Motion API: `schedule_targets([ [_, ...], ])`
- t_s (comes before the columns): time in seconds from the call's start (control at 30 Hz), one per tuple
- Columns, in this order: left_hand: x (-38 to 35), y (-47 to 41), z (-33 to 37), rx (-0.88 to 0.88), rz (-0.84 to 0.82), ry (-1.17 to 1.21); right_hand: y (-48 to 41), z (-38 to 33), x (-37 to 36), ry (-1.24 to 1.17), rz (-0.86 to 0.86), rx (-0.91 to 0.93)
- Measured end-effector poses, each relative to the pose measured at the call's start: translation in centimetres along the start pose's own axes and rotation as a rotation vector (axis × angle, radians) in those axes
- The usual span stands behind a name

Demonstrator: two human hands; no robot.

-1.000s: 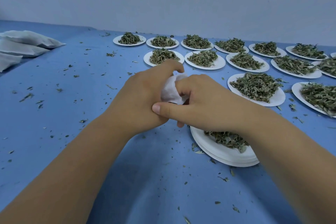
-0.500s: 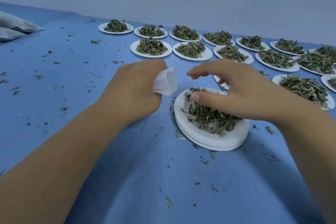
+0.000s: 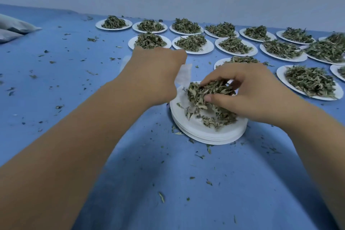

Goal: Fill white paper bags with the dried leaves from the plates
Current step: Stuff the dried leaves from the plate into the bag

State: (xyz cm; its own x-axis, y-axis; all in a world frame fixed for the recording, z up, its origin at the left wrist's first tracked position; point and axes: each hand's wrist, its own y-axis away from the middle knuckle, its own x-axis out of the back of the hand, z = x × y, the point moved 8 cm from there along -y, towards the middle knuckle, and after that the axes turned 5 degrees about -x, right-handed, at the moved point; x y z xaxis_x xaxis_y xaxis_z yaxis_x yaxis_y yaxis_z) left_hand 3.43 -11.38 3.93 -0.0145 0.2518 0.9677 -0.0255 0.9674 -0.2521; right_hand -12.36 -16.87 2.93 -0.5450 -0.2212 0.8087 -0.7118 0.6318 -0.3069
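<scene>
- Blue cloth table (image 3: 168, 183): already strewn w/ dry crumbs
- Stack of thin white paper plates (image 3: 205, 134): light, could slide if I drag across it
- My right hand (image 3: 250, 95) is clamped on a clump of leaves (image 3: 207, 91) above the stack; brittle, curled, flaky, so bits may drop en route
- My left hand (image 3: 155, 74) grips the bag (image 3: 183, 76) just beside; limp paper, mouth hidden, may sag shut & leaves miss
- Far: round plates (image 3: 192, 43) w/ leaf heaps; plump full bags (image 3: 16, 24) far left
</scene>
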Motion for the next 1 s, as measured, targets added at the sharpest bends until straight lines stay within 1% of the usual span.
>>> schedule_targets([
  [0.13,-0.4,0.7,1.3,0.019,0.110,-0.043,0.8,0.5,1.2,-0.027,0.106,-0.045],
  [0.2,-1.1,1.2,1.4,0.026,0.107,-0.028,1.0,0.2,1.4,-0.012,0.129,-0.036],
  [0.3,-1.4,1.3,1.4,-0.012,0.115,-0.034,1.1,-0.5,1.7,-0.025,0.151,-0.001],
  [0.4,-2.0,1.3,1.3,-0.011,0.072,-0.021,1.2,-0.8,2.6,-0.057,0.252,-0.012],
  [0.47,-1.9,1.3,1.0,0.004,0.086,-0.002,1.3,-1.1,2.9,-0.076,0.300,-0.018],
  [0.57,-1.5,1.4,1.5,-0.022,0.163,0.056,1.4,-1.5,2.3,-0.180,0.282,-0.034],
  [0.67,-1.2,1.6,2.1,-0.039,0.219,0.176,1.2,-2.1,1.1,-0.223,0.241,-0.040],
  [0.73,-1.4,1.6,2.4,-0.034,0.194,0.194,1.1,-1.9,0.9,-0.278,0.252,-0.071],
  [0.83,-1.7,1.6,2.7,-0.033,0.171,0.190,1.2,-2.0,0.6,-0.261,0.268,-0.083],
  [0.9,-1.8,1.5,2.8,-0.045,0.173,0.200,1.3,-2.1,0.2,-0.265,0.261,-0.082],
  [1.0,-2.2,1.5,2.8,-0.042,0.123,0.224,1.1,-1.8,-0.2,-0.364,0.213,-0.094],
])
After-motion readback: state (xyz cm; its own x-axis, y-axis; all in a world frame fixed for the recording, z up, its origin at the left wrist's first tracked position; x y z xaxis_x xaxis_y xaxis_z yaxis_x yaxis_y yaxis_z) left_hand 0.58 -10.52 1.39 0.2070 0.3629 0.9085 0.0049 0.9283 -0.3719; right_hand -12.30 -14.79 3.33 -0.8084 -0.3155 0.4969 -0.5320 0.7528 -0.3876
